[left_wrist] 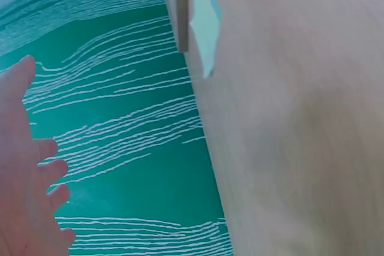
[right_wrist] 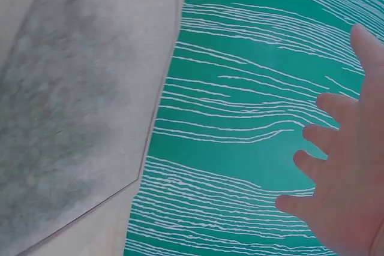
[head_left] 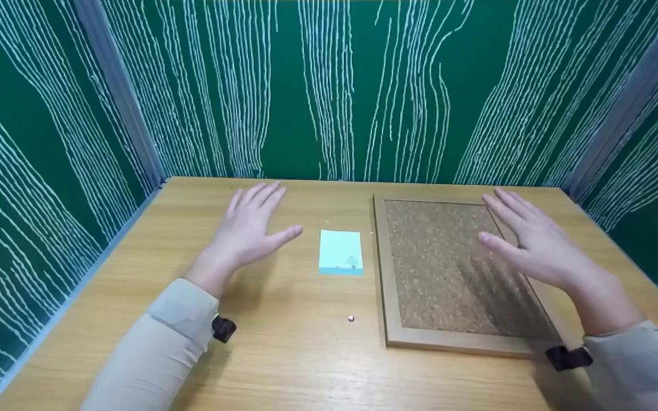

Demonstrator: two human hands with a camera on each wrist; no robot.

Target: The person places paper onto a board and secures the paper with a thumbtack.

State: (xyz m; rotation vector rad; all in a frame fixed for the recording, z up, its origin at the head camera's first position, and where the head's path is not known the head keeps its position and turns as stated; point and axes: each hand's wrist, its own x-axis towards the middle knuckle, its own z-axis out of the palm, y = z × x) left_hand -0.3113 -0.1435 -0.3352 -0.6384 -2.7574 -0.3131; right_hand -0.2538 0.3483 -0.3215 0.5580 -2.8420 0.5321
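Hovering with fingers straight and spread, the left hand [head_left: 247, 228] holds nothing, above the table [head_left: 283, 365] toward its far left corner. The right hand [head_left: 529, 240], likewise spread and empty, hangs over the cork board [head_left: 449, 268] by the right edge. A pale blue note [head_left: 340, 252] lies mid-table between them; a small pin [head_left: 351, 318] sits nearer the front edge.

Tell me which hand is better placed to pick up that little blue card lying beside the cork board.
Probably the left hand. It hovers open just left of the blue card, thumb pointing toward it. The right hand hovers open above the cork board, which lies between it and the card.
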